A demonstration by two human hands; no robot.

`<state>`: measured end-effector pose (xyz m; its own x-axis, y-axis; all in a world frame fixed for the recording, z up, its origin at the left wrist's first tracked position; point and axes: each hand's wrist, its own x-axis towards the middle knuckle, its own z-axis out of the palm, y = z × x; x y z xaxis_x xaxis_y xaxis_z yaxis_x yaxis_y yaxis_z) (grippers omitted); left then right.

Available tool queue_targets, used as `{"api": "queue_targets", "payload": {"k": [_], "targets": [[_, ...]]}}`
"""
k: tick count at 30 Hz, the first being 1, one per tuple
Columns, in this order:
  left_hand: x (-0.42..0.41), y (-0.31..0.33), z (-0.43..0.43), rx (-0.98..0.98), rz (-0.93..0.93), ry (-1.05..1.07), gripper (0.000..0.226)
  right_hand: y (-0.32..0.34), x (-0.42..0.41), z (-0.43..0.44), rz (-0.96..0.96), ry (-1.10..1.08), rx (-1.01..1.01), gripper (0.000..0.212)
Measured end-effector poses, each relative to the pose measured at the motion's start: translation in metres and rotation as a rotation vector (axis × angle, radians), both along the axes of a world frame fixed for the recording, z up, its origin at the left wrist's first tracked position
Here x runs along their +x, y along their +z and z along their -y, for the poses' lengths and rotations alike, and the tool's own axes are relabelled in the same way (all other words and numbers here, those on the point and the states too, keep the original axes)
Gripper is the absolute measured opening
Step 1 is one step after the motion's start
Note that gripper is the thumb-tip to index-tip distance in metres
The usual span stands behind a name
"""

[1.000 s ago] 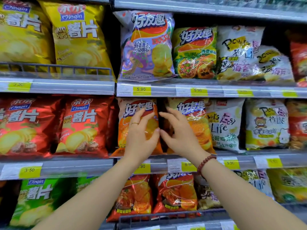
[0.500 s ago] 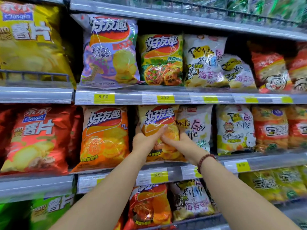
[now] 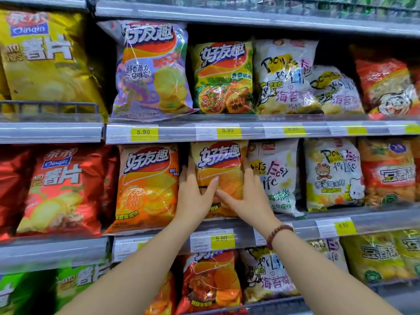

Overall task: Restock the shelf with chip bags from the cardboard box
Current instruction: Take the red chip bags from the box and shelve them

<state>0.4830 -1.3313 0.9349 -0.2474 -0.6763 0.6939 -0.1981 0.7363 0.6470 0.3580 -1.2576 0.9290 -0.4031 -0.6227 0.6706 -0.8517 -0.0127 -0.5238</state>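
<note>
A glossy orange-yellow plastic chip bag (image 3: 221, 164), printed with white characters on a red oval above a picture of ridged chips, stands upright at the front of the grey metal middle shelf (image 3: 304, 226). It sits between a similar orange foil bag (image 3: 147, 185) on its left and a white cartoon-lettered bag (image 3: 277, 176) on its right. The left hand (image 3: 195, 196) takes its left edge and the right hand (image 3: 247, 201), a brown bead bracelet (image 3: 278, 234) at the wrist, its right edge; each grip holds the bag, fingers along the side, thumb across the front.
</note>
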Motion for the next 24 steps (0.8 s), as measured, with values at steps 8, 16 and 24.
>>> {"api": "queue_targets", "payload": {"k": [8,16,24], "targets": [[0.02,0.005,0.008,-0.355,0.408,-0.053,0.087,0.021,0.0,-0.006,-0.481,0.048,0.091,0.122],[0.01,0.006,0.012,-0.309,0.446,-0.036,0.089,0.017,-0.008,0.01,-0.41,0.097,0.087,0.126],[0.015,0.01,-0.005,-0.242,0.378,-0.033,0.088,0.016,-0.001,0.003,-0.399,0.032,0.087,0.12]]}}
